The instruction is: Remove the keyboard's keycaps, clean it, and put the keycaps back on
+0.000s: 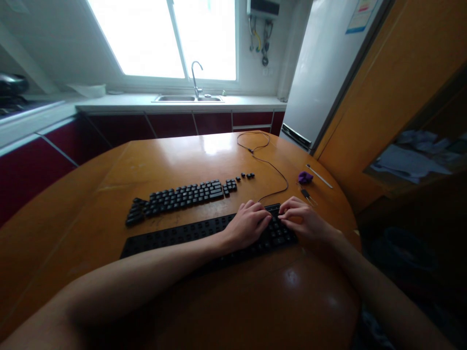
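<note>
A black keyboard (175, 236) lies near the front of the wooden table; its left and middle parts are stripped of keycaps, while keys still sit on the number pad. My left hand (250, 224) rests across its right half, fingers bent together over it. At the number pad's top, my right hand (301, 217) has thumb and fingers pinched together; whatever is between the tips is too small to make out. Behind the keyboard, loose black keycaps (186, 195) stand in keyboard order, with several small ones (250, 175) off to the right.
The keyboard's cable (270, 163) loops toward the table's (175, 155) far edge. On the right lie a purple cloth-like bundle (305, 178), a small wire-ended tool (307, 195) and a thin white stick (319, 176). Beyond are a sink (177, 98) and a refrigerator (314, 73).
</note>
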The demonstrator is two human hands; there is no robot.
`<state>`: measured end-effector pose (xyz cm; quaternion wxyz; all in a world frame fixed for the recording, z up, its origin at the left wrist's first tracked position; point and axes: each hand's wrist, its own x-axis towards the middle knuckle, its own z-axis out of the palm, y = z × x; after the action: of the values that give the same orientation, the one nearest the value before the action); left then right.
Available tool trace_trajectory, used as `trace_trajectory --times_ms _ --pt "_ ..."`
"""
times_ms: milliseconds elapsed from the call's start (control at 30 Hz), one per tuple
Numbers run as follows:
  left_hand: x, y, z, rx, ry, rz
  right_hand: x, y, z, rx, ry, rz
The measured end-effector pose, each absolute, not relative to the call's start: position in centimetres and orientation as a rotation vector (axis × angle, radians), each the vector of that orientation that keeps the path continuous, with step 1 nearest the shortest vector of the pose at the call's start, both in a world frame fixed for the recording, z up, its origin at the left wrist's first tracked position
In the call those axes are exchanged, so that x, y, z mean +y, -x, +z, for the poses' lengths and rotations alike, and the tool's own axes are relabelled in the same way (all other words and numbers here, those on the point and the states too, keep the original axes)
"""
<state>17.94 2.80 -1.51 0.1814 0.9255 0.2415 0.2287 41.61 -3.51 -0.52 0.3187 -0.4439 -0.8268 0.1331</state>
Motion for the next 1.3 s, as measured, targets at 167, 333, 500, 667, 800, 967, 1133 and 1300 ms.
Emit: trace_trajectory --times_ms 167,333,500,667,800,967,1133,1300 --pt "2.9 -17.9 -1.7 0.680 -2.617 0.648 -3.4 -41.7 -0.7 -2.153 1.248 0.376" --pt "2.9 -17.9 -1.6 0.686 -2.627 0.633 -3.4 -41.6 -0.9 -2.179 1.272 0.364" --pt "2.9 -17.9 -1.6 0.688 -2.625 0.629 -3.6 -41.5 -1.1 -2.139 1.200 0.368" --pt "2.8 -17.9 -1.5 0.675 -2.634 0.634 -2.7 -41.9 -1.6 -1.886 1.203 0.249" --pt "2.7 -17.9 -1.4 0.674 -2.640 0.627 -0.7 -42.0 -1.8 -1.828 1.240 0.201" --pt "2.7 -17.8 -1.2 0.696 -2.645 0.611 4.4 -40.9 -1.7 -1.906 1.276 0.225" --pt "2.4 -17.7 -1.2 0.685 -2.631 0.632 11.2 -39.2 -1.8 -2.045 1.296 0.114" --pt "4.5 -17.6 0.4 0.777 -2.610 0.714 15.5 -38.2 -1.9 -2.116 1.401 0.071"
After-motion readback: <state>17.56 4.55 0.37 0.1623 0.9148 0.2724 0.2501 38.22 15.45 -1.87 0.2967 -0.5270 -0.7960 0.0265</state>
